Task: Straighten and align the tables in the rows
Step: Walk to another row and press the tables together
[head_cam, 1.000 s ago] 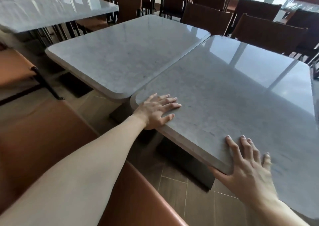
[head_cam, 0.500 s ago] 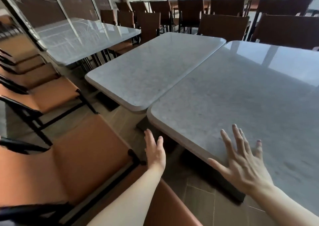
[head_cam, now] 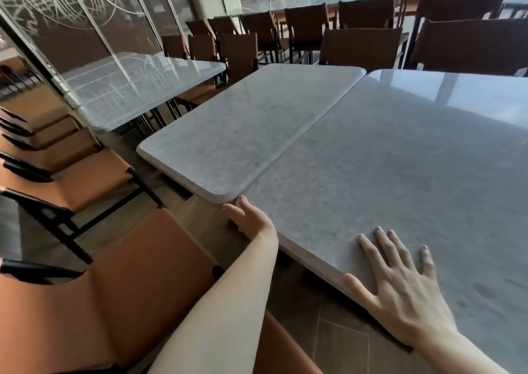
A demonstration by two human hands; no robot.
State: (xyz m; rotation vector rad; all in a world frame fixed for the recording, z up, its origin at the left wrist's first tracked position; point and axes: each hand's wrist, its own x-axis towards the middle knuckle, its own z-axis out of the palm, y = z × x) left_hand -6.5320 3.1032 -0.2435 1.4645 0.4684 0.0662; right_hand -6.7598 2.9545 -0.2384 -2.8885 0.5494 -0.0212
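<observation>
My right hand (head_cam: 405, 285) lies flat with fingers spread on the near table (head_cam: 400, 173), thumb hooked over its front edge, while my left hand (head_cam: 250, 219) sits at that table's near-left corner, fingers straight against the edge, just where it meets the rounded corner of the far table (head_cam: 243, 133); the two tops touch along one seam. Orange chairs (head_cam: 85, 185) crowd the aisle on my left and brown chairs (head_cam: 360, 44) line the far side, leaving little room. Half a second ago my left hand hung off the table, below that corner.
</observation>
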